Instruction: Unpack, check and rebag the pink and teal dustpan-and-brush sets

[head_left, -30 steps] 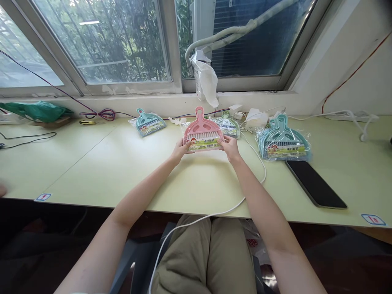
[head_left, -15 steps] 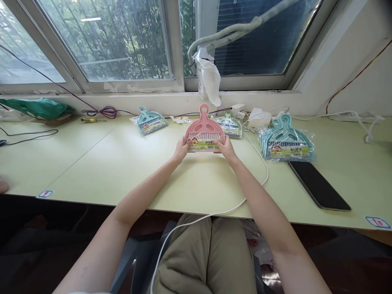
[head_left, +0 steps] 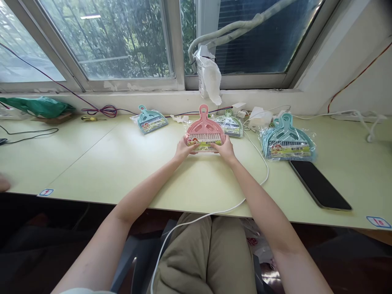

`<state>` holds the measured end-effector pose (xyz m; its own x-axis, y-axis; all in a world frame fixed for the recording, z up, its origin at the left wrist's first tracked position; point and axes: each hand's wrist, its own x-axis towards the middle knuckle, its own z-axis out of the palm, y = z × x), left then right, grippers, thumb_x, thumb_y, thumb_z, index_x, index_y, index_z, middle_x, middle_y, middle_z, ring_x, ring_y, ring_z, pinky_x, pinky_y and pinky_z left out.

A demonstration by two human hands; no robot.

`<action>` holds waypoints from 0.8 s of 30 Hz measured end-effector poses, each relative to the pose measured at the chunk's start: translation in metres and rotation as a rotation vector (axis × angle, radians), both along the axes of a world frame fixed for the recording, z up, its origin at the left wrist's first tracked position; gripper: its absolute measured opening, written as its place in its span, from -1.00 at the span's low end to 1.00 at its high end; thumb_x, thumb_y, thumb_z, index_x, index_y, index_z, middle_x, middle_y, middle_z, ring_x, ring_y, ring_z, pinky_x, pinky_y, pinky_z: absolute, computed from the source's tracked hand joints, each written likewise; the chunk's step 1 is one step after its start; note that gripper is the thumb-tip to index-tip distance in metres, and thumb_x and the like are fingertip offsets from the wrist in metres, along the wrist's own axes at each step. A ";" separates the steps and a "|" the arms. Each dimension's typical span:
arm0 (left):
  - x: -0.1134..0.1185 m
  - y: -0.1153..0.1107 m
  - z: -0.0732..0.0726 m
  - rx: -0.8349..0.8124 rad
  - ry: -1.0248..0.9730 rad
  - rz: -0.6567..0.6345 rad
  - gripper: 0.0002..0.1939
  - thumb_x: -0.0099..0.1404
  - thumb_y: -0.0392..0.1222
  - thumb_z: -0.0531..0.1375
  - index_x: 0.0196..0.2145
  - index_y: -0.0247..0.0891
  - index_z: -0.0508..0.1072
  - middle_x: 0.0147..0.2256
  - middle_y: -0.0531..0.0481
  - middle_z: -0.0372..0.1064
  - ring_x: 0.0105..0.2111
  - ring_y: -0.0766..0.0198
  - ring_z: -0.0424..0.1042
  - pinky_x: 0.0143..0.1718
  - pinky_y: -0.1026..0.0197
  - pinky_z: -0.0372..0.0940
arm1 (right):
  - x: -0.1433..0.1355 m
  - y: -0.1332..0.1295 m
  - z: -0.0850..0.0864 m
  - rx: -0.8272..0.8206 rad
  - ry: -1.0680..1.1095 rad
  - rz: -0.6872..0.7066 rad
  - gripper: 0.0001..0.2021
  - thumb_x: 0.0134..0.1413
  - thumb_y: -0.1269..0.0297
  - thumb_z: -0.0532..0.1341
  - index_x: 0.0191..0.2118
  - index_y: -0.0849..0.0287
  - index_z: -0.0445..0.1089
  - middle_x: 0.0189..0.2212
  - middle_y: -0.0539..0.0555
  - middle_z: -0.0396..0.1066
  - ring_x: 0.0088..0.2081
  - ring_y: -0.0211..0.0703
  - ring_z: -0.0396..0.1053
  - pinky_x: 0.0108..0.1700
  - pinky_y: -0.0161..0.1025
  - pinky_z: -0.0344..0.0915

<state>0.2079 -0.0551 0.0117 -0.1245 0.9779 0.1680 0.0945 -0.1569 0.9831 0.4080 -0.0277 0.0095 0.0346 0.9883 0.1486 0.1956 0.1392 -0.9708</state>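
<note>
- Person seated at a pale table [head_left: 101, 167]; left hand [head_left: 183, 149] and right hand [head_left: 226, 149] grip a pink dustpan [head_left: 204, 125] at its lower sides, handle up, thumbs over the front.
- Brush [head_left: 203, 136] and label on its face.
- Green dustpan [head_left: 234, 125] behind, partly hidden by the pink one.
- Blue dustpan [head_left: 151, 121] lying off to the left, clear wrap around it.
- Wrapped blue stack [head_left: 288, 141] at right; black phone [head_left: 320, 184] just in front.
- White cable [head_left: 196, 219] hangs over the table edge.
- Far left: green bag [head_left: 39, 107], screwdriver [head_left: 88, 119].
- Window [head_left: 116, 41] beyond.
</note>
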 end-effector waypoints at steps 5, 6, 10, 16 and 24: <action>-0.002 0.002 -0.002 0.014 -0.038 -0.040 -0.38 -0.03 -0.04 0.43 -0.07 -0.30 0.32 -0.14 -0.13 0.44 -0.26 0.17 0.50 -0.49 0.18 0.53 | 0.000 0.001 0.001 -0.019 0.005 0.031 -0.42 -0.20 0.17 0.38 0.00 0.12 0.25 -0.04 0.14 0.43 -0.31 -0.12 0.50 -0.44 -0.17 0.55; -0.002 0.002 -0.002 0.019 -0.041 -0.047 -0.37 -0.02 -0.03 0.43 -0.06 -0.30 0.31 -0.13 -0.13 0.44 -0.26 0.16 0.50 -0.49 0.18 0.53 | 0.001 0.002 0.001 -0.021 0.001 0.043 -0.43 -0.18 0.18 0.37 0.01 0.12 0.26 -0.04 0.13 0.44 -0.35 -0.13 0.50 -0.45 -0.17 0.54; -0.003 0.002 -0.001 0.026 -0.040 -0.069 -0.39 0.03 0.02 0.39 -0.05 -0.27 0.28 -0.11 -0.11 0.43 -0.25 0.16 0.50 -0.46 0.14 0.54 | 0.010 0.006 0.002 -0.012 -0.052 0.026 -0.46 -0.19 0.17 0.38 0.00 0.17 0.39 -0.09 0.14 0.50 -0.28 -0.05 0.51 -0.37 -0.13 0.53; -0.003 0.002 0.000 -0.033 -0.090 -0.098 -0.51 0.12 0.03 0.33 -0.11 -0.25 0.28 -0.15 -0.09 0.42 -0.27 0.20 0.49 -0.41 0.08 0.54 | 0.023 0.014 -0.001 0.042 -0.030 0.032 -0.56 -0.19 0.13 0.39 -0.14 0.24 0.55 -0.26 0.12 0.60 -0.11 0.03 0.52 -0.01 -0.04 0.41; -0.003 0.010 -0.005 -0.050 0.151 0.078 -0.59 0.07 0.11 0.35 -0.37 -0.26 0.35 -0.37 -0.02 0.42 -0.36 0.20 0.44 -0.38 0.14 0.41 | 0.026 0.018 -0.005 0.022 -0.106 -0.069 -0.58 -0.17 0.25 0.38 -0.10 0.26 0.55 -0.29 0.13 0.61 -0.21 -0.02 0.54 -0.05 -0.11 0.39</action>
<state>0.2048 -0.0454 0.0068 -0.1769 0.9739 0.1419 0.2513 -0.0947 0.9633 0.4338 -0.0095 0.0046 0.0857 0.9806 0.1765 0.3063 0.1426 -0.9412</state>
